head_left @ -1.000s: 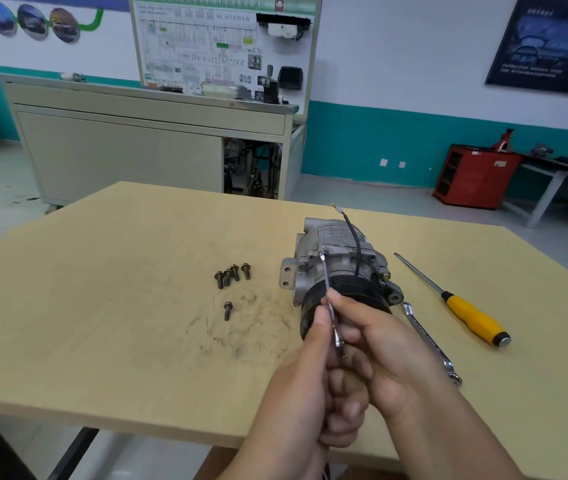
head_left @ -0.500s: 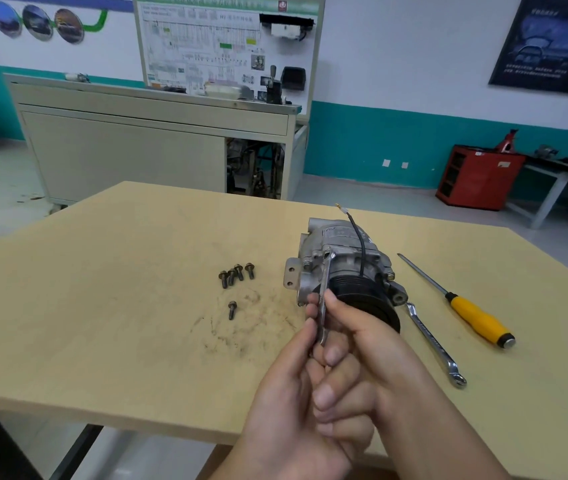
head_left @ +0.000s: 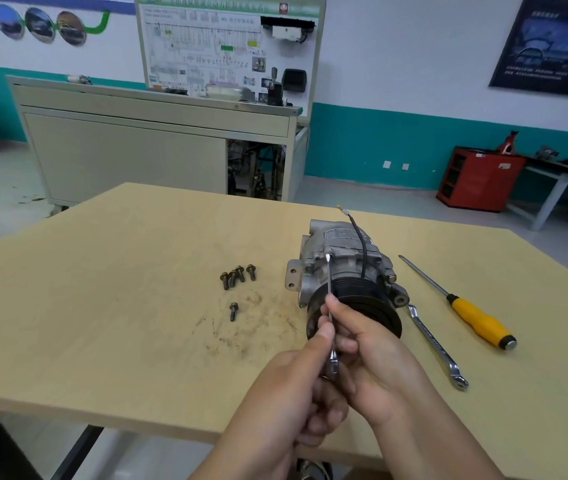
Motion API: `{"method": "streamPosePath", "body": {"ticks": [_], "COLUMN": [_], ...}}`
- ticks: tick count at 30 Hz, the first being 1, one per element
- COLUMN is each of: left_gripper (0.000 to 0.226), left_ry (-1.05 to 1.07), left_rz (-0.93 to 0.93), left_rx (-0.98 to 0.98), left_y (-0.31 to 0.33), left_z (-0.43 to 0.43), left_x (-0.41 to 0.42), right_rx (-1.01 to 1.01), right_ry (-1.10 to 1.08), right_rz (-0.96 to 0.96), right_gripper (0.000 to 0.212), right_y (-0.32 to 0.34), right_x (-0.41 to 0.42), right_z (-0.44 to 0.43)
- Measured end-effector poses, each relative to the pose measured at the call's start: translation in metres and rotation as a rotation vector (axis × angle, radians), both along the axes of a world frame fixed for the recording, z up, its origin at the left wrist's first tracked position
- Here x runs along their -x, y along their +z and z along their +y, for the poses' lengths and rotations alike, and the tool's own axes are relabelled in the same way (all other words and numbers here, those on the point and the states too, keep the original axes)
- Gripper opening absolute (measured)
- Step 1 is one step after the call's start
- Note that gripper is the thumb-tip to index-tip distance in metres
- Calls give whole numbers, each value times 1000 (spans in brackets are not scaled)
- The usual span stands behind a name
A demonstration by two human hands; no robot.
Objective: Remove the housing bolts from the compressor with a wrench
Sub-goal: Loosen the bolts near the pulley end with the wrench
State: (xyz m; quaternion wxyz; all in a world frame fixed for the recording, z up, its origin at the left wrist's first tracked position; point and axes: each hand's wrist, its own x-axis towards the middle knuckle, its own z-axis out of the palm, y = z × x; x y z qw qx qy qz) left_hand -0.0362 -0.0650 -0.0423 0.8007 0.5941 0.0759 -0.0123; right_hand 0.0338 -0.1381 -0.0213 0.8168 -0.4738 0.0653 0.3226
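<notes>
Compressor lies right of centre on counter, black pulley end near. Left hand and right hand both pinch a slim wrench, its far end set on the housing top. Five loose bolts lie left of the compressor, four clustered and one nearer. Second wrench and yellow-handled screwdriver lie right.

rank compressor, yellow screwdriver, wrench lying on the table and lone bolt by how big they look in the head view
1. compressor: bulkiest
2. yellow screwdriver: longer than the wrench, thicker handle
3. wrench lying on the table
4. lone bolt: smallest
</notes>
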Motion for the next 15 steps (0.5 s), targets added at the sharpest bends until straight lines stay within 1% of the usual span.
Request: {"method": "streamPosePath", "body": {"ticks": [2,4,7,11,15], "left_gripper": [53,53,58,57,55], "left_ry": [22,45,76,72,70], "left_rz": [-32,-50,-41,-60,-106], "left_rx": [-85,-126,-168,-187,-156], "left_y": [2,2,0,2,0], "left_z": [-1,-3,-4,-7,-11], "left_x": [1,0,-3,-3,-7], "right_rx": [-4,3,19,-19,-10], "right_ry": [-9,-18,-39,-64,-74], "right_rz": [17,11,4,28,37], "right_gripper": [23,21,23,35,31], "right_y": [0,-1,-1,2,3], "right_x": [-1,-1,-1,-3,-5], "right_z": [-1,-1,-1,-3,-4]}}
